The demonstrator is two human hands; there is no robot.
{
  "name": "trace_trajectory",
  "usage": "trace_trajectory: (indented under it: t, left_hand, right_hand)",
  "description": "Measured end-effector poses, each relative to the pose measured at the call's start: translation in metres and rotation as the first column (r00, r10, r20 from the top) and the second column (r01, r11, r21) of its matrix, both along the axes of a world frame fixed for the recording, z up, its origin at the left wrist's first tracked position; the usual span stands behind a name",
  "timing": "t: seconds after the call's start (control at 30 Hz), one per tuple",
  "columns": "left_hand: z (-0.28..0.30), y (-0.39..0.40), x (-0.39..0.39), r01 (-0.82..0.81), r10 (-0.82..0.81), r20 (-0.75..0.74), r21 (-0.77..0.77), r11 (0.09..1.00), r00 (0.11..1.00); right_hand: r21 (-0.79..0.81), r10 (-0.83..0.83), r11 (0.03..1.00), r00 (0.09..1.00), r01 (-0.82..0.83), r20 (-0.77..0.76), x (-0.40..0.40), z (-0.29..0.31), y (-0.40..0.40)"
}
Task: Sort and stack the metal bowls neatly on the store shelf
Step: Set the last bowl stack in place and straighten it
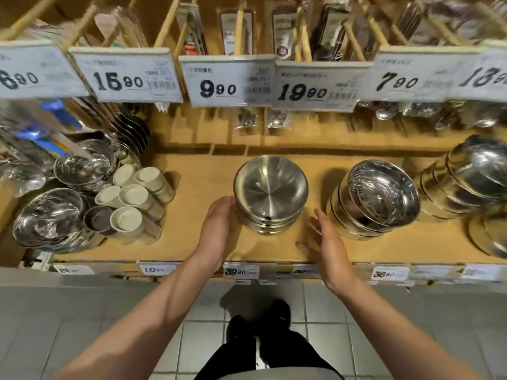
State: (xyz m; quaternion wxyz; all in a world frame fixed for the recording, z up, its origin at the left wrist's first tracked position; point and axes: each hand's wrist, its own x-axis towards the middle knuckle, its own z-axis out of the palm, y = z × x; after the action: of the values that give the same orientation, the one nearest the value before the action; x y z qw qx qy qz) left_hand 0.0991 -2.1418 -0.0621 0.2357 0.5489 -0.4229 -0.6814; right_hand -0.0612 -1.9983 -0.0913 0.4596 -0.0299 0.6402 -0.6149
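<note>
A short stack of matte metal bowls stands upright in the middle of the wooden shelf. My left hand lies flat against the stack's left side, fingers together and touching it. My right hand hovers open just right of the stack, a small gap from it, fingers spread. To the right a second stack of shiny bowls leans tilted. A longer tilted row of bowls lies at the far right.
Cream cups and shiny bowls crowd the shelf's left end. Large price tags hang above on wooden pegs with packaged cutlery. Small price labels line the shelf's front edge; tiled floor and my shoes are below.
</note>
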Motion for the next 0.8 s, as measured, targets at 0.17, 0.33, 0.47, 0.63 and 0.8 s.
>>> trace_trajectory:
  t: [0.17,0.33,0.47,0.63,0.8]
  left_hand:
    - [-0.008,0.061,0.003,-0.002,0.006,0.145,-0.026,1.0,0.989]
    - [0.003,0.117,-0.051,0.18,-0.175,0.092,-0.044,0.983,0.98]
    - [0.016,0.128,-0.118,0.241,-0.24,0.022,-0.094,0.966,0.97]
    - [0.026,0.128,-0.174,0.218,-0.228,-0.035,-0.182,0.959,0.973]
    - [0.018,0.12,-0.185,0.132,-0.143,-0.107,-0.1,0.986,0.984]
  right_hand:
    - [0.059,-0.135,0.989,0.99,0.133,0.038,-0.013,-0.004,0.067]
    - [0.06,-0.164,0.984,0.984,0.169,-0.073,-0.066,0.003,0.103]
    - [0.047,-0.138,0.988,0.981,0.146,-0.138,-0.116,0.011,0.11]
    - [0.022,-0.02,0.999,0.993,0.023,-0.114,-0.154,0.014,0.106]
    - [-0.038,0.058,0.997,0.998,-0.06,-0.04,-0.169,0.021,0.092]
